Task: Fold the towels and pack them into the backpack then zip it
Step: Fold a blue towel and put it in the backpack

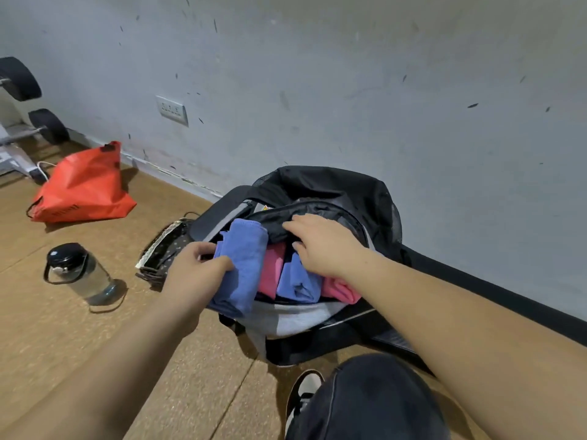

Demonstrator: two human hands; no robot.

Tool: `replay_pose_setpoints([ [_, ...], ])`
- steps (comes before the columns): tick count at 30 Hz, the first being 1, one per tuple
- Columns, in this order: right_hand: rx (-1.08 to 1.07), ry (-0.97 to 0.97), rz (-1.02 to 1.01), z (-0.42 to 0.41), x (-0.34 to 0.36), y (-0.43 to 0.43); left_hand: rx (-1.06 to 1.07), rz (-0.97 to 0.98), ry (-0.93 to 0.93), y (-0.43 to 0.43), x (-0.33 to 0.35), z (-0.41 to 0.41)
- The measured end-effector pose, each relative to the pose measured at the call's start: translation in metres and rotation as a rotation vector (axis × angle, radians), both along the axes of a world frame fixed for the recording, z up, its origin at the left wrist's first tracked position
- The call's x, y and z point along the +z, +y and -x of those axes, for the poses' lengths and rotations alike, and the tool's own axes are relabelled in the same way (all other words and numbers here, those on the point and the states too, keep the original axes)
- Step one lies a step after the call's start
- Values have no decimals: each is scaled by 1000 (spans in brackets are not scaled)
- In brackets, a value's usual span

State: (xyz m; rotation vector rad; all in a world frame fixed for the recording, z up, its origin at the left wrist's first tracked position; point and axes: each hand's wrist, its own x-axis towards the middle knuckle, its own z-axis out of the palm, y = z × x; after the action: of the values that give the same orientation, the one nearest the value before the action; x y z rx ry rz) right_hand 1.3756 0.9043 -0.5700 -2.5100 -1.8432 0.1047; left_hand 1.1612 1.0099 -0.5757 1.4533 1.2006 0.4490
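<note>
**Caution: Overhanging Towel**

Your left hand (197,268) grips the blue towel (244,262), half out of the backpack (333,185) (at its left edge). Your right hand (320,246) lies on the flap (273,222); whether it is gripping cannot be told. Overhanging cloth may stop the bag zipping shut.
</note>
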Motion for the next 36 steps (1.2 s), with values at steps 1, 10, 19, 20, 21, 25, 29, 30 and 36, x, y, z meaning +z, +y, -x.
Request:
replay_pose_setpoints([
  [1, -26, 4, 51, -5, -3, 7, 28, -4, 5, 4, -2, 0],
  [10, -253, 46, 5, -30, -31, 40, -7, -61, 63, 23, -7, 1],
  [19, -530, 415, -346, -60, 8, 52, -56, -127, 102, 51, -13, -34],
  [20, -535, 421, -359, -59, 9, 51, -74, -148, 118, 55, -20, -38],
  [21, -531, 417, -354, -58, 9, 50, -106, -180, 146, 59, -28, -40],
  [25, -448, 401, -241, -42, -1, 42, -197, -484, 332, 70, -51, -44],
  [29, -279, 427, -176, -28, -10, 37, -214, -637, 275, 68, -57, -41],
  [30, -249, 436, -164, -26, -11, 35, -283, -627, 295, 65, -57, -40],
  [36, -182, 412, 76, -22, -10, 19, -489, -464, 421, 52, -33, -34],
])
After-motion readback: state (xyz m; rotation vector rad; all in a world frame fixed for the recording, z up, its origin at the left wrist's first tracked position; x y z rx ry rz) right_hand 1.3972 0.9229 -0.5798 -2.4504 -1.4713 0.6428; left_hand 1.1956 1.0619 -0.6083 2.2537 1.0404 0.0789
